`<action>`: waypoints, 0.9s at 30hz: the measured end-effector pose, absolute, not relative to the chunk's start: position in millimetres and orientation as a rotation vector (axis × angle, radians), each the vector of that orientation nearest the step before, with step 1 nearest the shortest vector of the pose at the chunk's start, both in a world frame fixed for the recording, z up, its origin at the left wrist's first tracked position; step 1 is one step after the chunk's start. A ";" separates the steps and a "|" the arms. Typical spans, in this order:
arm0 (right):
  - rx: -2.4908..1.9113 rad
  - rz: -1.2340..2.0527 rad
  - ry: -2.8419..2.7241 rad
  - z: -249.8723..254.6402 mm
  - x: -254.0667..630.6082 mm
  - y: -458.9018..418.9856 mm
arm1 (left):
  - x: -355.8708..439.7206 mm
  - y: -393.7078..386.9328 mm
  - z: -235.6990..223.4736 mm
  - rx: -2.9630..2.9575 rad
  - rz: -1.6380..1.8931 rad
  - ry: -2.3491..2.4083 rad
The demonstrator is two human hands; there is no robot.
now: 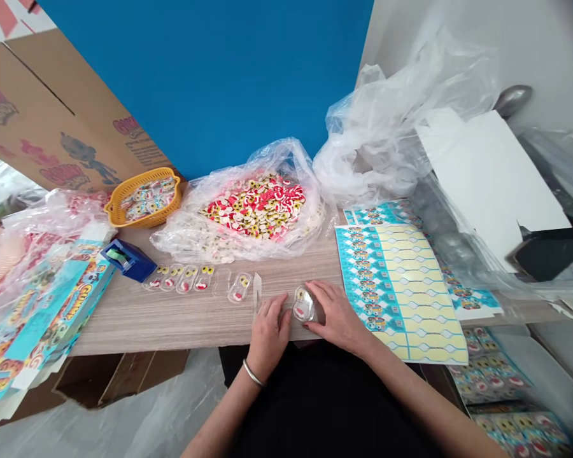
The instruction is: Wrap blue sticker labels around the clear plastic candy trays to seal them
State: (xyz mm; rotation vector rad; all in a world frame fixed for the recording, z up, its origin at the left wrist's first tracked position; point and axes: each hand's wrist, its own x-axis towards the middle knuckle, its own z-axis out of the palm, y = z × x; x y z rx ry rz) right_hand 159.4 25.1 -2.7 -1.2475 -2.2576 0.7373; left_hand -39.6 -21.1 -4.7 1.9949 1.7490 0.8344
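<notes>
My right hand (337, 316) lies with its fingers on a clear plastic blister (304, 304) that holds a red-and-white candy, near the table's front edge. My left hand (270, 337), with a metal bangle at the wrist, is just left of the blister. A narrow white card strip (256, 294) stands up by its fingers, and I cannot tell whether they grip it. Farther left, a row of several filled blisters (181, 278) lies on the wood-grain table (172, 324). A separate blister (239, 287) sits closest to my left hand.
A clear bag of eyeball-shaped candies (258, 216) and a yellow basket of packs (142, 198) stand behind the blisters. A blue tape dispenser (128, 259) is at left, beside printed boxes (52, 305). Printed card sheets (396, 292) lie right of my hands, with white card (487, 178) and plastic sheeting beyond.
</notes>
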 end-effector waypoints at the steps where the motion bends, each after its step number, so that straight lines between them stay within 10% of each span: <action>1: -1.245 0.728 -2.273 -1.4 157.2 25.3 | -36.8 -18.9 -4.6 1.968 0.815 1.745; 27: -1.336 0.516 -2.451 -12.7 149.9 25.9 | -17.0 6.6 5.2 1.945 0.512 1.895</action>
